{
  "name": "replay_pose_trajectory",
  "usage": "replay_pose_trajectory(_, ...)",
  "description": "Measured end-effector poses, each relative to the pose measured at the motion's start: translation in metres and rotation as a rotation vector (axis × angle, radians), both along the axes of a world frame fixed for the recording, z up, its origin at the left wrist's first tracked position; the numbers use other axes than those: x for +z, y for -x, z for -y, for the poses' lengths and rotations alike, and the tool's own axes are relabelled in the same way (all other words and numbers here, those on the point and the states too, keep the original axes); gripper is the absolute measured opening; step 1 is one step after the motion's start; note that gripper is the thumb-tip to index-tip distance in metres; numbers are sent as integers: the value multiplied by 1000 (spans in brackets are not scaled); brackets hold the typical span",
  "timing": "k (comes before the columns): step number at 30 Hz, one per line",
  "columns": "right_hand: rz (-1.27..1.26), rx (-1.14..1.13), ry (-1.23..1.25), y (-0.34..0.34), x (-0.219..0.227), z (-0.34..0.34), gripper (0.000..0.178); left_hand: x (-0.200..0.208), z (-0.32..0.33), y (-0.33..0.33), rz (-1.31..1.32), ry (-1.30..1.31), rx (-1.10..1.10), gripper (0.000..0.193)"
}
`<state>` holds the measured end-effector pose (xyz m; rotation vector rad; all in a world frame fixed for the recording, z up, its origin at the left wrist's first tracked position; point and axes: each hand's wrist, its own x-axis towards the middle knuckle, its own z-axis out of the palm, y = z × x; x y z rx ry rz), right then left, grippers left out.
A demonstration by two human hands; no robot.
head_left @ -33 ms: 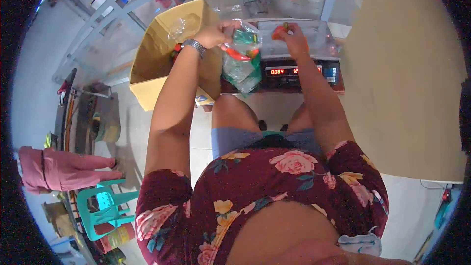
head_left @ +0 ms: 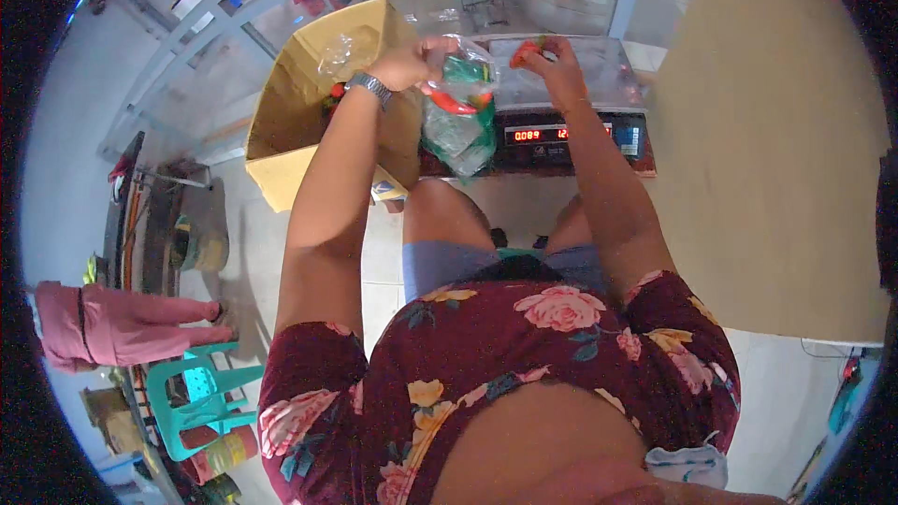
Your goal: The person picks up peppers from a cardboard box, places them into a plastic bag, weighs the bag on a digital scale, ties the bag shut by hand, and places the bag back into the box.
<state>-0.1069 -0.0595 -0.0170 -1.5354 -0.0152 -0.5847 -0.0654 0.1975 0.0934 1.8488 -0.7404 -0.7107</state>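
- Panel (head_left: pixel 776 159), broad and tan, fills the right side; it probably limits elbow room there.
- Cardboard box (head_left: pixel 285 176), open-topped, stands at the left; the left arm (head_left: pixel 327 196) crosses it and hides part of its inside.
- Digital scale (head_left: pixel 613 84) sits just right of the bag, its readout lit red; the right arm (head_left: pixel 617 192) covers part of its front.
- Plastic bag (head_left: pixel 458 136), clear with green plastic showing (one bag or two, I cannot tell), is between box and scale. The left hand (head_left: pixel 402 67) grasps its upper edge. It should be limp, light and slippery, so its rim is the sensible hold.
- Red peppers (head_left: pixel 456 106) show at the bag's upper part, looking smooth and light; thin film partly veils them.
- Red pepper (head_left: pixel 527 54) is in the right hand (head_left: pixel 559 73), fingers closed on it, above the scale's platter (contact is unclear). It is probably light, firm-skinned but easily bruised, best taken gently around the body.
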Motion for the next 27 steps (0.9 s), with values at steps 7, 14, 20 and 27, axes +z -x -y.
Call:
replay_pose_trajectory(7, 254, 91, 871, 49, 72, -53, 41, 26, 18, 28, 139, -140, 6, 58)
replay_pose_trajectory(14, 239, -191, 1049, 49, 52, -66, 31, 37, 34, 52, 396, -149, -26, 55)
replay_pose_trajectory(20, 100, -74, 1355, 43, 34, -51, 19, 4, 17, 33, 499, -207, 6, 61)
replay_pose_trajectory(27, -232, -449, 711, -27, -54, 96, 30, 7, 29, 39, 335, -252, -1, 58)
